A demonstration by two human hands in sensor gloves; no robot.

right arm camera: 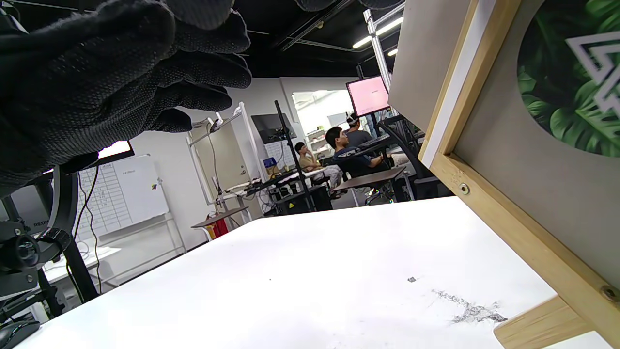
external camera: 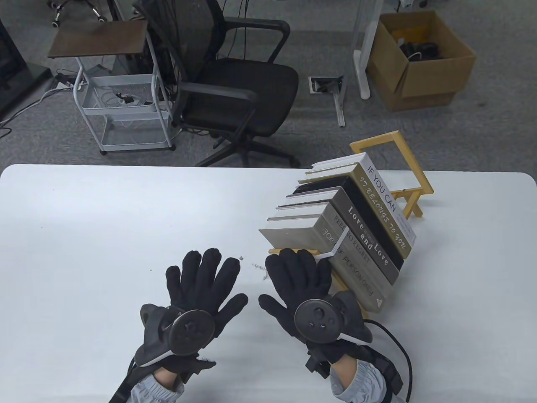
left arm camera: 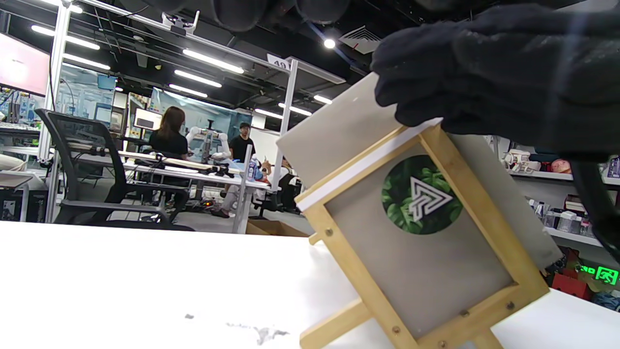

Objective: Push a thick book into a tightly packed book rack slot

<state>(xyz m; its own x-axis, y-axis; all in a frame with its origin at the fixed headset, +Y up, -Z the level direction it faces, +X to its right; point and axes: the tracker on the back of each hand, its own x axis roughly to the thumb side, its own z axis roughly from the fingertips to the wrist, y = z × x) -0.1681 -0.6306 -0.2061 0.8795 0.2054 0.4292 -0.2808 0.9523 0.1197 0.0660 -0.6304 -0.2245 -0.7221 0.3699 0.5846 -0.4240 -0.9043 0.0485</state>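
A wooden book rack (external camera: 413, 176) stands on the right of the white table (external camera: 105, 218), packed with several leaning books. The nearest is a thick grey book (external camera: 356, 275) behind the rack's near end frame (left arm camera: 358, 271); its cover carries a round leaf logo (left arm camera: 420, 195). My right hand (external camera: 293, 268) is open, its fingers spread, and its fingertips (left arm camera: 416, 104) rest on the top edge of that end frame and book. My left hand (external camera: 205, 273) is open and flat over the table, left of the rack, and holds nothing. It also shows in the right wrist view (right arm camera: 121, 82).
Small dark marks (external camera: 260, 268) lie on the table between my hands. Past the table's far edge are a black office chair (external camera: 235, 88), a white cart (external camera: 126, 105) and a cardboard box (external camera: 419, 58). The table's left half is bare.
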